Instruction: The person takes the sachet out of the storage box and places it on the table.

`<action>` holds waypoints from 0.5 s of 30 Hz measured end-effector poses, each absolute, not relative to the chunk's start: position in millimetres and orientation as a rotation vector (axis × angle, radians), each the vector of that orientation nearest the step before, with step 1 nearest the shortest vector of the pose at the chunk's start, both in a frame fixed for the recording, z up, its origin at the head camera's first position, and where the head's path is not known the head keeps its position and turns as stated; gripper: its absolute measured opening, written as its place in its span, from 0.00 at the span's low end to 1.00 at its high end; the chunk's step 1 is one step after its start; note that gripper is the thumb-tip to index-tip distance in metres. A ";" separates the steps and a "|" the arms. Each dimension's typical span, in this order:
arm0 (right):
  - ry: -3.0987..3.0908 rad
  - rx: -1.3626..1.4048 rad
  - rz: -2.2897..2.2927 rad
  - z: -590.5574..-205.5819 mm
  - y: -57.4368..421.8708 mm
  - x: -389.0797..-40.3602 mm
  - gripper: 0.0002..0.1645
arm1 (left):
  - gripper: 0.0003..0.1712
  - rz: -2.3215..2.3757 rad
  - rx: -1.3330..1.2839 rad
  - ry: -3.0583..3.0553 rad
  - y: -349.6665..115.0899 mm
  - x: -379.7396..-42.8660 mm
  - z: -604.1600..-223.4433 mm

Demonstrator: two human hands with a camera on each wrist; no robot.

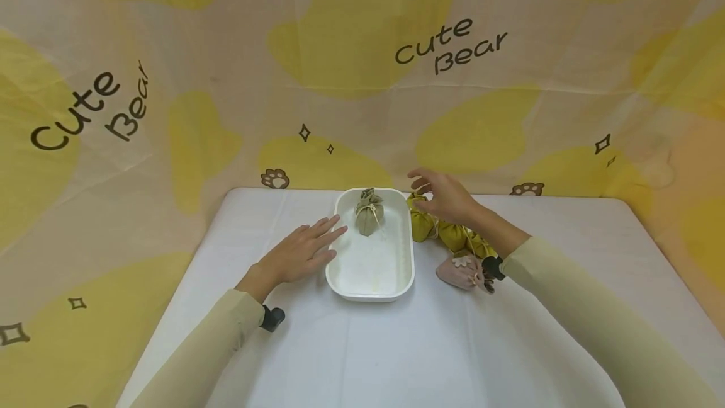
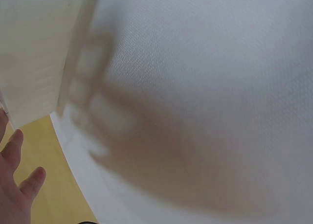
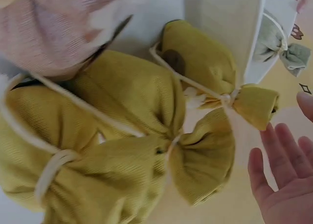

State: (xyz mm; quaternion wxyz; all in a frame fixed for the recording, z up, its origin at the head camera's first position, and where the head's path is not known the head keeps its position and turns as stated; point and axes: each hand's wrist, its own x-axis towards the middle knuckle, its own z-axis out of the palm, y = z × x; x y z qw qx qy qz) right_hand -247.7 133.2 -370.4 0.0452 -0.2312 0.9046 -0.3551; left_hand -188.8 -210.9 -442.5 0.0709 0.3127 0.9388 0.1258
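A small grey-green drawstring pouch [image 1: 369,213] lies at the far end of a white rectangular tray [image 1: 370,276]. My left hand [image 1: 300,250] has its fingers stretched out at the tray's left rim; the left wrist view shows its fingertips [image 2: 38,175] close by the tray wall. Over the mustard-yellow pouch [image 1: 420,222] just right of the tray hovers my right hand [image 1: 447,197], fingers loosely bent and apart. In the right wrist view its fingertips come right up to the gathered top of that yellow pouch [image 3: 198,57], with nothing gripped between them.
More yellow pouches [image 1: 453,236] with pale cords run in a row beneath my right forearm. A pink pouch [image 1: 459,272] with a pale flower lies nearer to me. White cloth [image 1: 351,351] covers the table, and a yellow-patterned curtain [image 1: 362,80] hangs behind it.
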 end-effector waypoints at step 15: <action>2.643 -0.810 -1.258 -377.5 84.1 -251.4 0.39 | 0.34 0.388 0.923 2.811 -210.7 -189.8 -443.2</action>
